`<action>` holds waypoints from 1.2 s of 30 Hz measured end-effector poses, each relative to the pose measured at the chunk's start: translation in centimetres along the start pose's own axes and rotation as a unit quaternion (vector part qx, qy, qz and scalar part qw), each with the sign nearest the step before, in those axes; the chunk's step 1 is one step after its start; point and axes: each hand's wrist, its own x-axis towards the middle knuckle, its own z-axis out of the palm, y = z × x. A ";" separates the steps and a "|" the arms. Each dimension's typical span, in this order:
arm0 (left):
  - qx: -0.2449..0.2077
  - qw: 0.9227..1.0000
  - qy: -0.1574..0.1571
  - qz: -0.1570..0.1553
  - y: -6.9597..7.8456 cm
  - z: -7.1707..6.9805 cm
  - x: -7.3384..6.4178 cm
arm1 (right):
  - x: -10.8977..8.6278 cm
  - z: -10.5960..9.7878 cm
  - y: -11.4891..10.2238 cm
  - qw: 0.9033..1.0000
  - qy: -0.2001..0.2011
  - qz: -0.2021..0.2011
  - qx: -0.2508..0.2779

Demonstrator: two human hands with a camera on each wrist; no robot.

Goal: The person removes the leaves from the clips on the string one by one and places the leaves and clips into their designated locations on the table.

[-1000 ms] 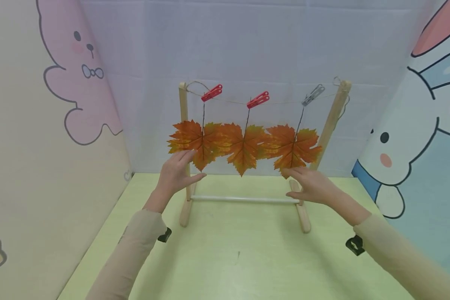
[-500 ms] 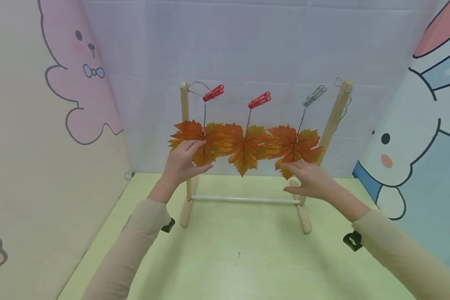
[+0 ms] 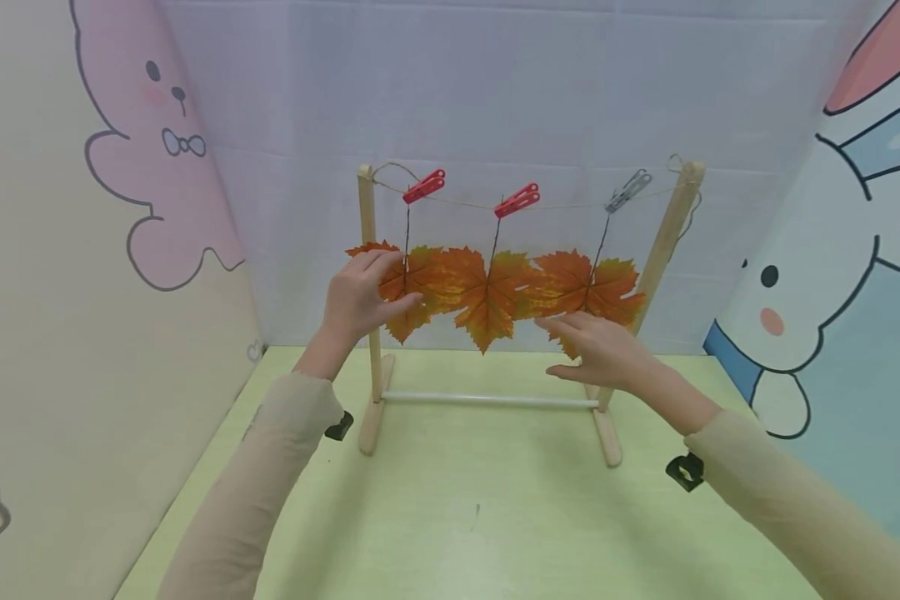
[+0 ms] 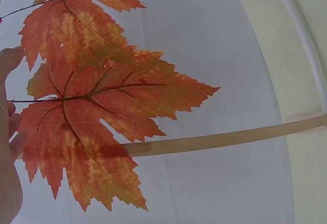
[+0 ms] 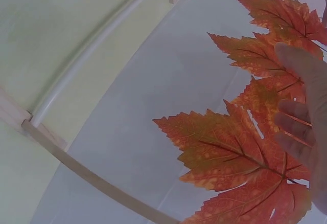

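Three orange maple leaves hang in a row by dark stems from a thin string. The left leaf (image 3: 420, 279) and middle leaf (image 3: 486, 300) are held by red clothespins (image 3: 517, 201), the right leaf (image 3: 581, 283) by a grey clothespin (image 3: 627, 192). My left hand (image 3: 362, 293), fingers extended and thumb apart, overlaps the left leaf in the head view. Below the right leaf's middle, my right hand (image 3: 603, 350) reaches leftward with fingers loosely spread, covering part of its lower tip. Neither hand holds anything; the wrist views show the fingers beside the leaves (image 4: 92, 101).
A wooden frame with two posts (image 3: 671, 237) and a white lower bar (image 3: 487, 400) stands on the pale green table (image 3: 465, 483). White cloth (image 3: 487, 83) hangs behind. Cartoon-printed walls (image 3: 810, 250) close in both sides.
My left hand has risen in front of the left leaf. My right hand has moved left and slightly up across the right leaf's lower part. The leaves and clothespins stay in place.
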 end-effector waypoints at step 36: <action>-0.002 0.989 0.007 -0.147 0.1 1.4 4.1 | 5.1 -2.9 -3.2 0.989 0.072 -0.127 -0.031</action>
